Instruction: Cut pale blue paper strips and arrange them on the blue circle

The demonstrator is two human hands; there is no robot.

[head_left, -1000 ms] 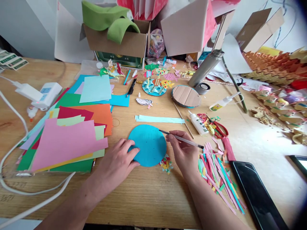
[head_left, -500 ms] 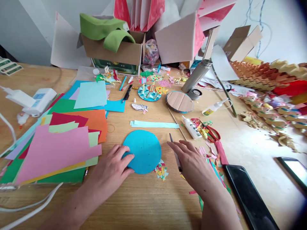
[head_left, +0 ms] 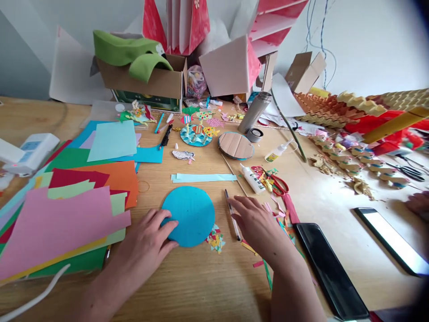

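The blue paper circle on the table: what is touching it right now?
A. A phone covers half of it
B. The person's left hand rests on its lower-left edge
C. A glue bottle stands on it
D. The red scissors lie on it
B: the left hand has its fingers on the lower-left edge of the blue paper circle; the red scissors, glue bottle and phone all lie apart, off to the right.

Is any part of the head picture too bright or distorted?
Head view: the table at right is washed out by strong light; the tablet glares white; edges bend, with dark corners at right; the hands and blue disc stay sharp.
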